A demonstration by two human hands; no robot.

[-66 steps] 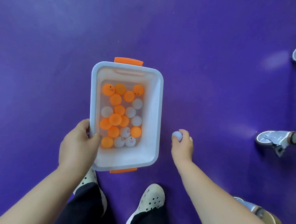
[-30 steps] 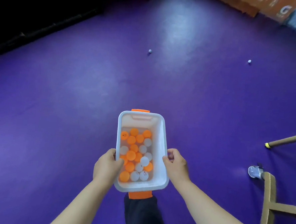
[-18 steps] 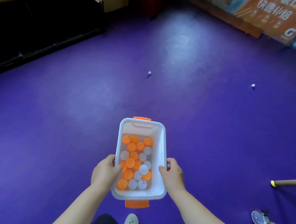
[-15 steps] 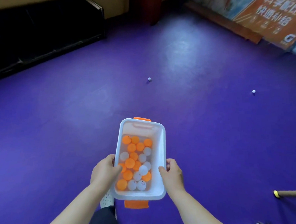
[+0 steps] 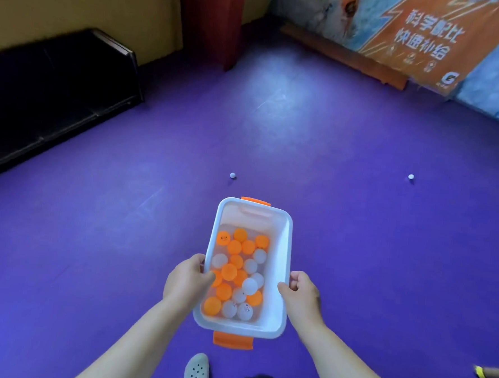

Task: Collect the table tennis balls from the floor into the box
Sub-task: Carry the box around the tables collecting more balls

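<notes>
Now my left grip (image 5: 187, 281) curls over the left rim of the white box (image 5: 285, 249), thumb inside, and my right grip (image 5: 301, 294) clasps its right rim, holding it above the purple floor (image 5: 94, 223). Orange and white table tennis balls (image 5: 231, 272) crowd its left side. Beyond the box, a white ball (image 5: 232, 175) lies just past its far end, and a second white ball (image 5: 411, 176) lies well off to the right.
</notes>
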